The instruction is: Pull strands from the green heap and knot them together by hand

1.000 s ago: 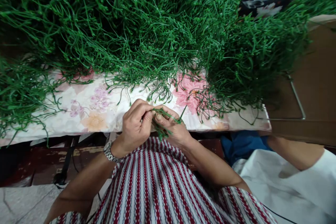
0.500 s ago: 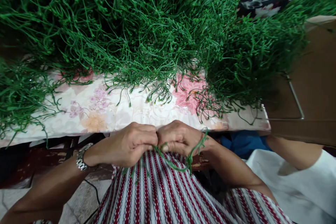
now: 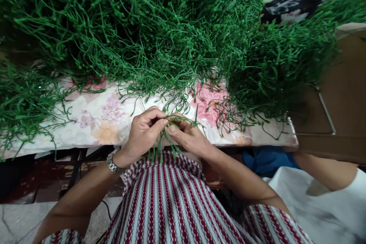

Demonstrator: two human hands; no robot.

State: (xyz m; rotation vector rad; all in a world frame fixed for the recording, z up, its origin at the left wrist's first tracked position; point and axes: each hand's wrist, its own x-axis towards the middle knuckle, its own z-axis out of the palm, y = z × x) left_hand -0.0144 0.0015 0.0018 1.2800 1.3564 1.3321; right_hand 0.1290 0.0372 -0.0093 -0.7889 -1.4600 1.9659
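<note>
Thin green plastic-looking stems (image 3: 160,148) are pinched between my two hands at the near edge of the table. My left hand (image 3: 146,131), with a metal watch on its wrist, grips them between thumb and forefinger. Close against it, my right hand (image 3: 187,135) pinches the same stems, and some strands stick out over its fingers. Other ends hang down below the hands in front of the striped red and white clothing (image 3: 168,198). A large heap of similar green stems (image 3: 137,26) covers the far part of the table.
A floral cloth (image 3: 108,129) covers the table. Loose stems (image 3: 25,110) lie at the left. On the right are a cardboard box (image 3: 345,95), a bent metal rod (image 3: 326,110) and another person's arm (image 3: 326,169). A dark floral item (image 3: 291,0) is at the back right.
Both hands have moved up and forward, over the cloth's near edge, with the stems still held. The fingertips now show more, and the stems hang down between the hands.
</note>
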